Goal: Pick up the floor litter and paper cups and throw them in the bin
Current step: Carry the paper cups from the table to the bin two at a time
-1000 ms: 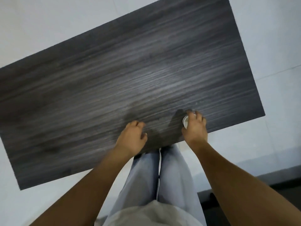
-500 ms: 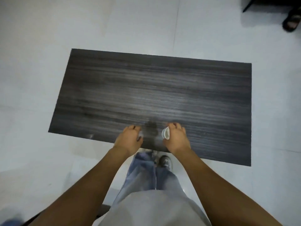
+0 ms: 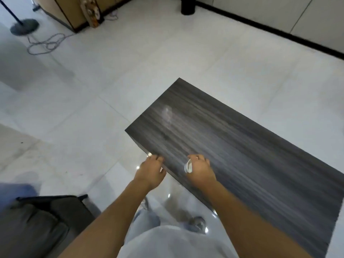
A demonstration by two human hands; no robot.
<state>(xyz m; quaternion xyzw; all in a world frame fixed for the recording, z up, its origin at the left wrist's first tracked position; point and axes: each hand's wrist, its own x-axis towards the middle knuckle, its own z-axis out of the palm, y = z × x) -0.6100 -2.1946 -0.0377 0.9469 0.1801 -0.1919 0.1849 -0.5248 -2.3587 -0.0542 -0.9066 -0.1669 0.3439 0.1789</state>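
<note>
The right hand (image 3: 200,169) is held above the near edge of the dark wood-grain worktop (image 3: 242,155), its fingers curled round a small white paper cup (image 3: 188,166). The cup lies tilted on its side in the grip, its open mouth facing left toward the other hand, and only the rim and part of the inside show. The left hand (image 3: 151,171) is just beside the worktop's near corner, over the floor, with its fingers curled inward; whether it holds anything cannot be told from this view, as the palm faces away. The two hands are near each other but apart. Both forearms reach forward from the bottom of the view, above pale trousers and a light grey shoe (image 3: 197,223) on the glossy white tiled floor (image 3: 111,90). A dark grey cushioned seat (image 3: 37,224) stands at the lower left. Far off at the upper left, a round stand base (image 3: 24,26) rests on the floor with a loose coil of cable (image 3: 46,43) beside it, near a brown cabinet (image 3: 74,8). A black cylindrical object (image 3: 188,6) stands at the top of the view by the dark skirting of the wall; what it is cannot be confirmed.
</note>
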